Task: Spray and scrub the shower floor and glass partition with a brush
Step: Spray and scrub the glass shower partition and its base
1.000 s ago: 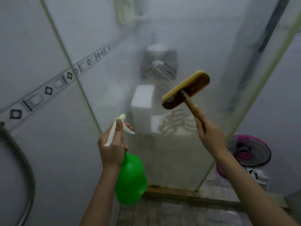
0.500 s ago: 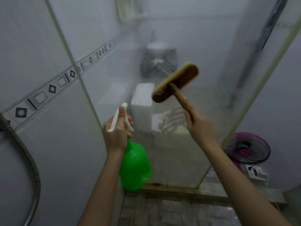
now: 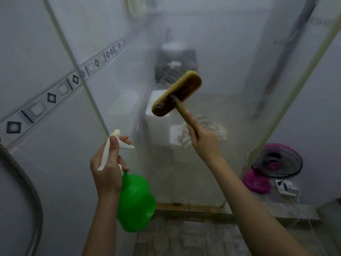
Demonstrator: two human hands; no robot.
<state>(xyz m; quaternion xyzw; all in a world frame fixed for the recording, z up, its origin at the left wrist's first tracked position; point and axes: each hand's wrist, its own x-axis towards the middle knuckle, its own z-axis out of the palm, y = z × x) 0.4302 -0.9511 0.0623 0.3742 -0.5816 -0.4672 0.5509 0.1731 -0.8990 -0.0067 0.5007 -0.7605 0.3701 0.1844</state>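
Gripping one brush (image 3: 176, 94) (one bottle (image 3: 135, 202))

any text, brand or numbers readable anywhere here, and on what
No readable text anywhere.
green spray bottle: no label shows.
brush: no marking shows.
white box by the pink fan: dark marks, too blurred to read.
tile border: diamonds and squares only, no letters.

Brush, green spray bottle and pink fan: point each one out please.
brush (image 3: 177, 94), head view, back of its head.
green spray bottle (image 3: 135, 202), head view, its green body.
pink fan (image 3: 274, 165), head view, hub of the grille.
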